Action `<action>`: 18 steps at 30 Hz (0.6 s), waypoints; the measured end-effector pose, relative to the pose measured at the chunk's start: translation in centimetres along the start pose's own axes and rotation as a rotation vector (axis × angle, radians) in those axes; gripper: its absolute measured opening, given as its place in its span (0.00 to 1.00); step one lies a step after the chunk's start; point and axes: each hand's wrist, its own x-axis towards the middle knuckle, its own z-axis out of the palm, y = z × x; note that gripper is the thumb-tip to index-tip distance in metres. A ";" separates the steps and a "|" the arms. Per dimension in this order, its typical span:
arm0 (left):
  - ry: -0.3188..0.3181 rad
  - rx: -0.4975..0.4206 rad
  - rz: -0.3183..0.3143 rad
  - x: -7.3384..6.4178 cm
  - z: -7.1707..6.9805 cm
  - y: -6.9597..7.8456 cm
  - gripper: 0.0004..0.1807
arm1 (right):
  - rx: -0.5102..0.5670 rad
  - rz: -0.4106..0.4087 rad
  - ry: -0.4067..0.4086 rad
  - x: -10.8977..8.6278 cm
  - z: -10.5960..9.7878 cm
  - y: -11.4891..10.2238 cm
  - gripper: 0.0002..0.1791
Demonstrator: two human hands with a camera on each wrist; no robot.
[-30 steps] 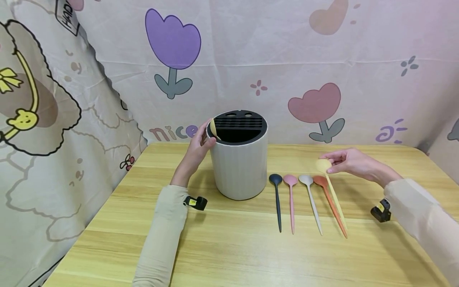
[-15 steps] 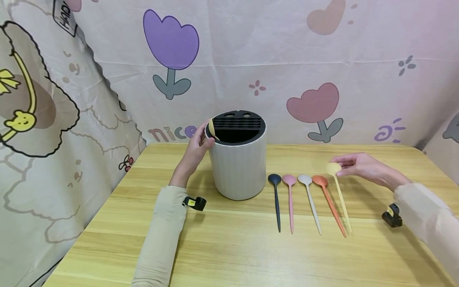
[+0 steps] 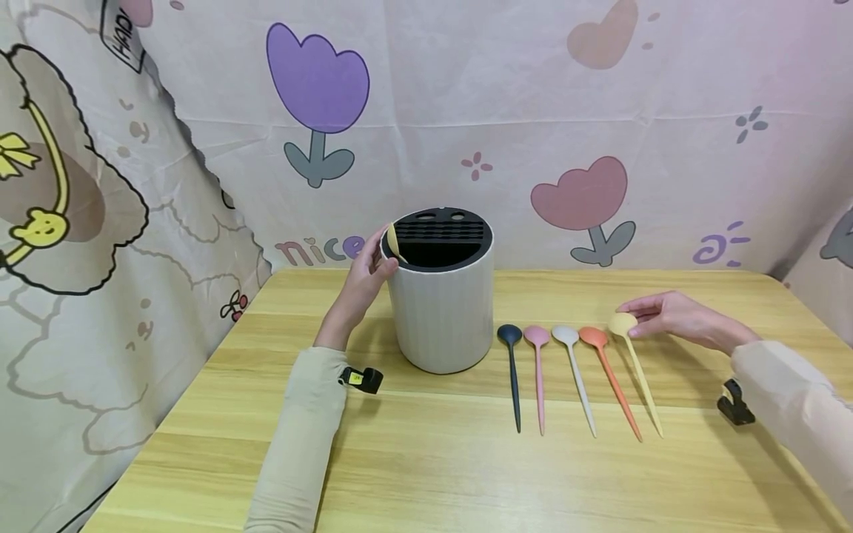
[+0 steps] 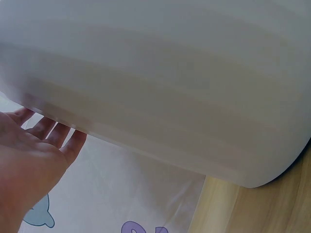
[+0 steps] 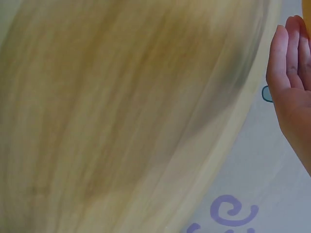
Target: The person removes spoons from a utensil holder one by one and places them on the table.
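My right hand (image 3: 673, 318) pinches the round bowl of a yellow spoon (image 3: 640, 370) between thumb and fingers. The spoon's handle points toward the front of the table, right beside an orange spoon (image 3: 609, 370). My left hand (image 3: 365, 277) holds a white ribbed utensil holder (image 3: 443, 318) at its upper left rim, thumb in front and fingers round behind. In the left wrist view those fingers (image 4: 73, 145) lie against the holder's side. A second yellow spoon head (image 3: 392, 240) sticks up from the holder's black slotted top, next to the left thumb.
Left of the orange spoon lie a white spoon (image 3: 577, 363), a pink spoon (image 3: 539, 363) and a dark blue spoon (image 3: 513, 363), bowls toward the back. A patterned cloth (image 3: 426, 89) hangs behind the wooden table (image 3: 426, 459).
My right hand has moved right and toward me, carrying the yellow spoon from over the orange spoon to its right side and lowering it. The left hand stays on the holder.
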 end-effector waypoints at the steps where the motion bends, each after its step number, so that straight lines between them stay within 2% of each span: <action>1: 0.000 0.003 -0.001 0.0 0.0 0.0 0.70 | -0.005 0.003 -0.005 0.0 0.0 0.1 0.34; 8: 0.000 0.008 0.006 0.1 0.0 -0.2 0.69 | -0.044 0.049 -0.021 0.0 0.1 0.7 0.36; 18: -0.001 0.002 0.009 0.0 0.0 -0.2 0.69 | -0.084 0.064 -0.003 0.2 0.5 0.9 0.36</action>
